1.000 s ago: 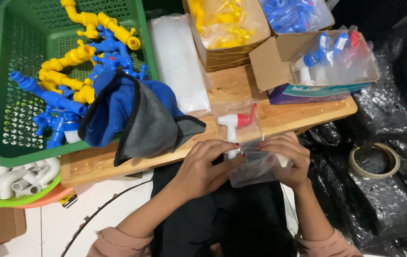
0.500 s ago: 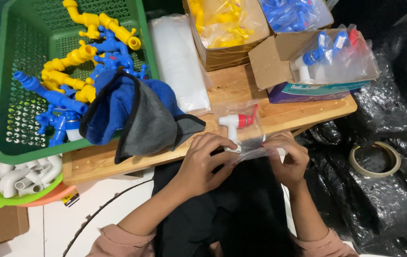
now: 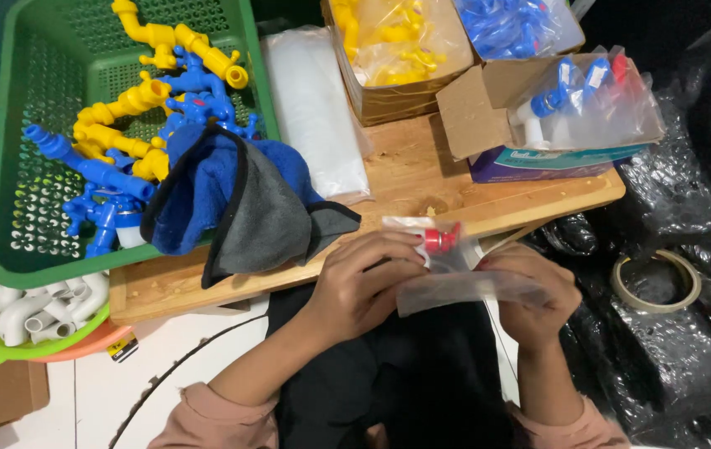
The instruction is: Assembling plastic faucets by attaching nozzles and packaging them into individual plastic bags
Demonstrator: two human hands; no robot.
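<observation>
Both hands, left and right, pinch a clear plastic bag containing a red-capped white tap; green basket holds blue and yellow taps.

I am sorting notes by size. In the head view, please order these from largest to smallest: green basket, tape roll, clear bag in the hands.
1. green basket
2. clear bag, though it is nearer the camera
3. tape roll

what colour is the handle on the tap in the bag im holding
Red, on a white tap inside the clear bag; head view.
</observation>
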